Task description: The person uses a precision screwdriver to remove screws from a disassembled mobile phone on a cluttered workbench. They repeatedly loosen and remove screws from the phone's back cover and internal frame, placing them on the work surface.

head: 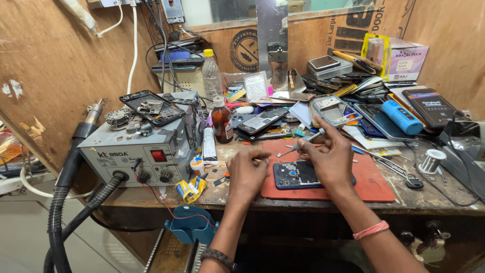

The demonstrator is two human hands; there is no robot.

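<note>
Right hand (331,156) pinching a screwdriver (307,140) center frame, over opened phone (295,175) on red mat (371,182), left hand (246,174) loosely curled, holding nothing, just left of phone, gray rework station (146,146) at left.

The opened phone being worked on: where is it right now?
In the head view the opened phone lies on the red mat, centre-right on the bench, between the left hand and right hand.

Bright even indoor light, soft shadows, sharp focus, wide-angle edge bending
</note>
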